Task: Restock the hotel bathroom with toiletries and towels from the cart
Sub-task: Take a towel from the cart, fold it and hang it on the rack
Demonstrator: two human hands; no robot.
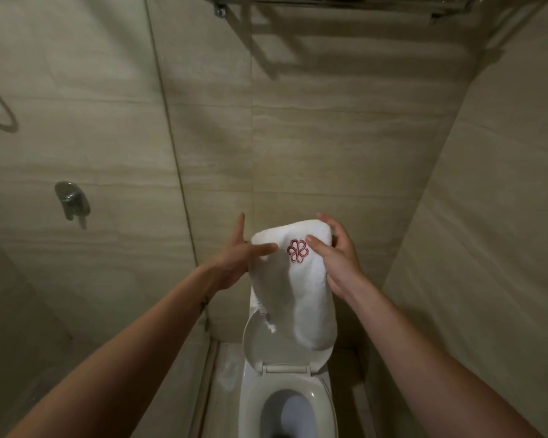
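Observation:
A folded white towel with a red embroidered emblem hangs in front of me, above the toilet. My right hand grips its upper right edge, thumb on the front near the emblem and fingers behind. My left hand rests against the towel's upper left side with fingers spread, thumb lying across the front. A chrome towel rack is fixed high on the wall at the top of the view, well above the towel.
A white toilet stands below with its lid raised. A glass shower partition runs down the left, with a chrome shower valve behind it. Beige tiled walls close in on the back and right.

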